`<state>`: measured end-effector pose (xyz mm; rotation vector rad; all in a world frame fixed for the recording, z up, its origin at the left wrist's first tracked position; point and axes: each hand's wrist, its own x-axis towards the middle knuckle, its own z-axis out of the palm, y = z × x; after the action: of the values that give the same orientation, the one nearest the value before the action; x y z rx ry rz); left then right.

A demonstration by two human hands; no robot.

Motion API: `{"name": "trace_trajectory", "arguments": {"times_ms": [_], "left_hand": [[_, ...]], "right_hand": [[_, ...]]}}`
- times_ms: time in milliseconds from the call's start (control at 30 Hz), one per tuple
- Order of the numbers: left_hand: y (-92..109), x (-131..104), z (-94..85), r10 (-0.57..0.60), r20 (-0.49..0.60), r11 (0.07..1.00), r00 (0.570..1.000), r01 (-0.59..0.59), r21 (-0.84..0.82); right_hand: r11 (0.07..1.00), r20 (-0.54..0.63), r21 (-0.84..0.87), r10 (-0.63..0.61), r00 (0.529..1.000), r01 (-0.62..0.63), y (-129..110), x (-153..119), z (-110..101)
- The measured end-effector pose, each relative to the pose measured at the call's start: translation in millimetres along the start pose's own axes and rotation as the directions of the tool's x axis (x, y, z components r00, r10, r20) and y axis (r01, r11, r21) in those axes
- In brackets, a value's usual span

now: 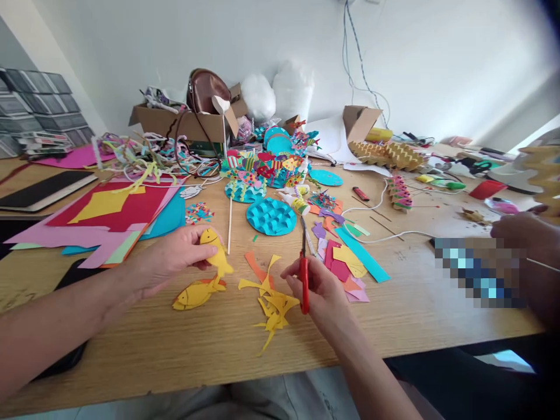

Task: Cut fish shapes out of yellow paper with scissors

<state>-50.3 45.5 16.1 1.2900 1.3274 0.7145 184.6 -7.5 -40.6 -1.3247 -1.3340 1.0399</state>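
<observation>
My left hand point(188, 252) pinches a yellow paper fish point(215, 251) upright above the table. Just below it, another yellow paper fish point(192, 294) lies flat, with a bit of orange at its edge. Red-handled scissors point(304, 280) are in my right hand point(317, 289), their blades pointing away from me. Between my hands lie yellow paper scraps point(273, 309) and an orange strip point(258, 267). Beyond them sits a round blue piece with raised paper waves point(271, 216).
Coloured paper sheets point(126, 204) and a black notebook point(46, 189) lie at the left. Paper offcuts point(345, 259) are right of the scissors. A cardboard box point(175, 122) stands behind. Another person's hand point(520, 239) is at the far right.
</observation>
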Motion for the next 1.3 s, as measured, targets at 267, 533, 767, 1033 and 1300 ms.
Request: {"name": "trace_trajectory", "arguments": {"times_ms": [267, 533, 767, 1033, 1300], "left_hand": [[-27, -7, -19.2, -0.078, 0.003, 0.981, 0.997, 0.076, 0.179], [-42, -11, -24.0, -0.116, -0.026, 0.983, 0.993, 0.118, 0.142], [-54, -14, -18.1, -0.105, -0.017, 0.923, 0.994, 0.103, 0.37], [-60, -17, -25.2, 0.058, 0.074, 0.682, 0.996, -0.093, 0.725], [-57, -27, -30.9, 0.104, 0.235, 0.276, 0.966, -0.255, 0.927]], "right_hand": [[0.998, 0.009, -0.057, -0.001, 1.0, 0.001, 0, -12, -8], [1.0, 0.016, -0.026, 0.002, 1.0, -0.001, 5, -20, -12], [0.998, 0.021, -0.063, -0.01, 1.0, 0.012, 10, -26, -19], [0.996, 0.07, -0.078, 0.05, 0.996, -0.045, 17, -30, -20], [0.997, 0.067, -0.051, 0.061, 0.996, -0.058, 26, -39, -32]]}}
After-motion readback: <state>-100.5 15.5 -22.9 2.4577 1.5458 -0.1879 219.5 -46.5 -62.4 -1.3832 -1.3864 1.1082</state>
